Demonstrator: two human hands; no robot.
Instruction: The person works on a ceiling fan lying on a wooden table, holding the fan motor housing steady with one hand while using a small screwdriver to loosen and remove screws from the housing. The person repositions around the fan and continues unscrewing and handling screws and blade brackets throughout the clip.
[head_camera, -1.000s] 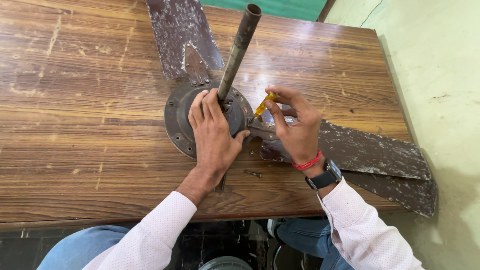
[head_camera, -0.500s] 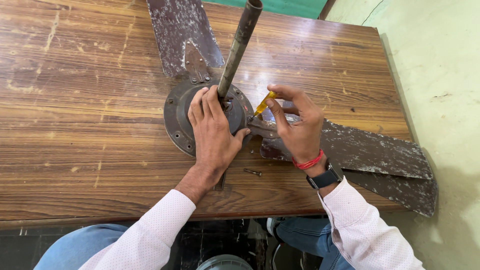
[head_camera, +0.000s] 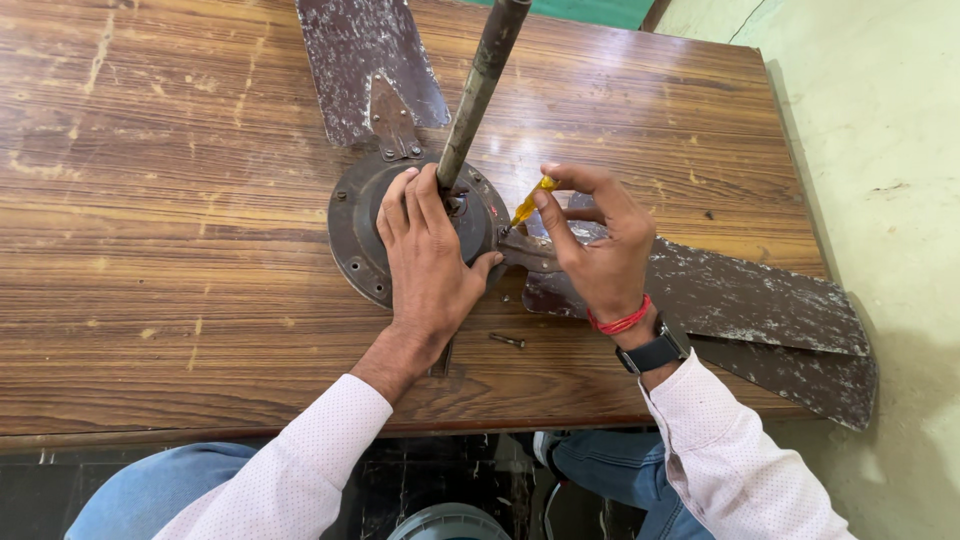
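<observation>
A rusty ceiling fan lies on the wooden worktop (head_camera: 150, 250), its round motor housing (head_camera: 352, 235) a little left of the middle of the scene. The left hand (head_camera: 428, 262) lies palm down on the housing, fingers released and spread flat over the top, the fingertips close against the foot of the dark metal rod (head_camera: 480, 85) that rises from the hub and leans up toward the far edge of the view. Just right of it, the right hand (head_camera: 597, 250) has its thumb and fingers pinched around a small yellow-handled screwdriver (head_camera: 530, 205), whose tip points down and left at the bracket where a blade meets the housing. A red thread band (head_camera: 622, 321) and a dark wristwatch (head_camera: 652, 353) sit on that wrist, above a pale dotted shirt cuff.

One worn, flaking blade (head_camera: 360, 60) runs from the housing to the far side; another blade (head_camera: 750, 300) stretches right, under the right hand and past the worktop's right edge. A loose screw (head_camera: 507, 340) lies on the wood between the two wrists, near the near edge. Blue trousers show below the worktop
</observation>
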